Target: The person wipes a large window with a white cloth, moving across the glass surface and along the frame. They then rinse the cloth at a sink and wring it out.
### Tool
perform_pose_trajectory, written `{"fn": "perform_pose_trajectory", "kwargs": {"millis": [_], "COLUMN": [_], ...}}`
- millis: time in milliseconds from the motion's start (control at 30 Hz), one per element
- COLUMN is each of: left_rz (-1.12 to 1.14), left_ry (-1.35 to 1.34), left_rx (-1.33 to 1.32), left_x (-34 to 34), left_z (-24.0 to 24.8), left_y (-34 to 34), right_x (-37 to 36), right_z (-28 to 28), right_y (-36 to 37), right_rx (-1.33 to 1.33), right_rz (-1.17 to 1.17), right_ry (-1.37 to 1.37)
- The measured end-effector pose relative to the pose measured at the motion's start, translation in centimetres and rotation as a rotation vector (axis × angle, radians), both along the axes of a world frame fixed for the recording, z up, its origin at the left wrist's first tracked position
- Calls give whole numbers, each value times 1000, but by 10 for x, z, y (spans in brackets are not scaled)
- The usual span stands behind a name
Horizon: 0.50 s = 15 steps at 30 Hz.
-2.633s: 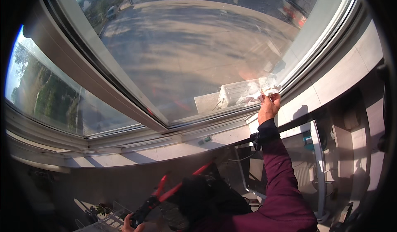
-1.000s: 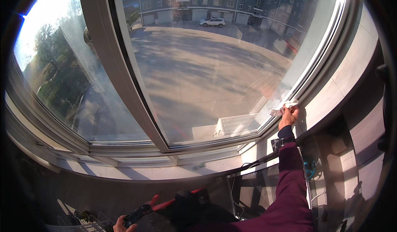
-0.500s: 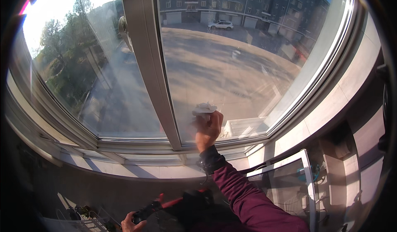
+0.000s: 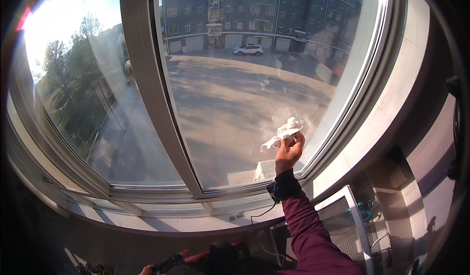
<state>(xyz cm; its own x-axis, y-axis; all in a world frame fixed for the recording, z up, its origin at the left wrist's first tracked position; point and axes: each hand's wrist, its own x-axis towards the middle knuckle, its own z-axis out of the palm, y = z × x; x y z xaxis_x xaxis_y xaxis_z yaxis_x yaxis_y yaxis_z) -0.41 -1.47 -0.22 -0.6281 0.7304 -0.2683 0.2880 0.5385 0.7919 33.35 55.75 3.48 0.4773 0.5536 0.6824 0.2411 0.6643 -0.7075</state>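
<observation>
Against the large right window pane, near its lower right corner, my right hand pinches a crumpled white cloth. One loose end of the cloth hangs to the left of my fingers. Around it the glass looks hazy and smeared. A black band with a cable sits at my right wrist, below a maroon sleeve. Down at the lower edge my left hand shows only in part, beside a dark, bar-like thing with red on it. Half a second ago its fingers were wrapped round that thing.
A pale frame post with a handle divides this pane from the left pane. Beneath runs a tiled sill with small greenish items. A white-framed panel leans at lower right, near a teal object.
My right hand has moved right across the glass with the cloth, toward the pane's right frame. The view has shifted, and my left hand has sunk mostly out of the lower edge.
</observation>
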Motion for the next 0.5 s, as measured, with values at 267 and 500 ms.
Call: {"fn": "perform_pose_trajectory", "kwargs": {"millis": [267,500], "left_rz": [16,-22], "left_ry": [-160,-7], "left_rx": [104,41], "left_x": [5,5], "left_z": [-5,4], "left_y": [-1,-1], "right_x": [240,134], "right_z": [59,50], "right_y": [87,38], "right_rx": [-258,-65], "right_rz": [-75,163], "right_ry": [343,320]}}
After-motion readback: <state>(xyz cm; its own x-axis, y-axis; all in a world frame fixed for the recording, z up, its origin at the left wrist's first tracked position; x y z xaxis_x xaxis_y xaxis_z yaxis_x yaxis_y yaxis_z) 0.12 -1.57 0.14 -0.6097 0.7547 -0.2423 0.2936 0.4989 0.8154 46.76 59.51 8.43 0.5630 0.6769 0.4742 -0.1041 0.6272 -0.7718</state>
